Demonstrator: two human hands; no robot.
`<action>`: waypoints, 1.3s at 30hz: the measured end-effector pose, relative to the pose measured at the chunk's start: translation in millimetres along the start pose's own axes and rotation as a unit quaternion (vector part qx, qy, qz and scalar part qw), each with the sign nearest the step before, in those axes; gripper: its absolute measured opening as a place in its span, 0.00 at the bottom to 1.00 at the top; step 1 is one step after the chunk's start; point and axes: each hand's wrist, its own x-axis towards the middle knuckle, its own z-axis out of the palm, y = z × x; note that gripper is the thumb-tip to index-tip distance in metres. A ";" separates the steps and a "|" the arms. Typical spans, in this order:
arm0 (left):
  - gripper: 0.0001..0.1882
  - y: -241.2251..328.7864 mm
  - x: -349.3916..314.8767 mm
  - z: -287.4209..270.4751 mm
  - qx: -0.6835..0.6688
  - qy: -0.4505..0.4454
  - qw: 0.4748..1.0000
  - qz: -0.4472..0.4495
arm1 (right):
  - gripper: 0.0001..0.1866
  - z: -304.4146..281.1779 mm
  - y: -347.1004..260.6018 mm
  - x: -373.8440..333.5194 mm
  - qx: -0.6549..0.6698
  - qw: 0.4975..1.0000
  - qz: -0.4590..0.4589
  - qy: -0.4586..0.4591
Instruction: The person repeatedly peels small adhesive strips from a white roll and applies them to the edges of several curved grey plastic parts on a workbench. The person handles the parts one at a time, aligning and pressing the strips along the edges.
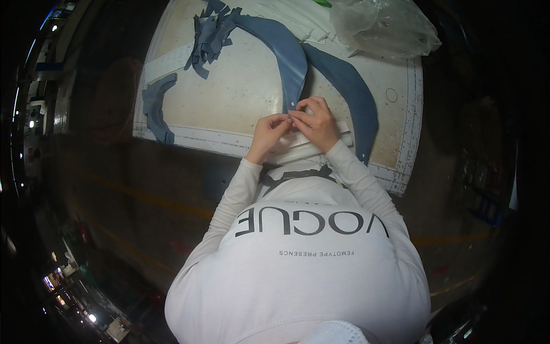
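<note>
A long curved blue-grey fabric piece (286, 57) lies across the board, its narrow near end reaching my fingers. My left hand (269, 135) is closed in a pinch at that end. Beside it, my right hand (318, 125) also pinches the tip with thumb and forefinger. A small white mark shows on the fabric just beyond the fingertips. A second curved blue-grey piece (356, 94) curves past my right hand toward the near right. Below my hands lie white strips (298, 152), partly covered by my wrists.
The pale work board (240, 86) has printed edges. A tangle of narrow blue-grey strips (211, 39) sits at the far left, with a short curved stack (156, 109) nearer. White pieces (295, 18) and a clear plastic bag (385, 27) occupy the far right.
</note>
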 end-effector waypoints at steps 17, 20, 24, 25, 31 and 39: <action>0.25 67.2 21.6 5.1 -0.097 -0.092 0.987 0.089 | 0.14 -18.8 16.8 1.1 0.069 0.983 0.150 0.075; 0.23 71.0 26.0 1.9 -0.205 -0.047 0.977 0.021 | 0.16 -10.2 15.2 3.8 0.076 0.985 0.147 0.046; 0.21 71.1 32.6 -1.4 -0.240 -0.011 0.971 0.019 | 0.17 0.9 13.8 15.9 0.116 0.985 0.125 0.027; 0.20 70.2 33.9 -3.4 -0.254 -0.008 0.967 0.008 | 0.17 2.3 13.6 18.3 0.119 0.985 0.122 0.017; 0.17 42.7 26.0 -14.2 -0.026 0.057 0.996 -0.061 | 0.18 5.5 11.3 17.7 0.135 0.981 0.142 -0.012; 0.09 -7.0 5.6 -5.9 0.086 0.021 0.996 0.026 | 0.14 5.0 12.7 11.3 0.171 0.973 0.150 -0.029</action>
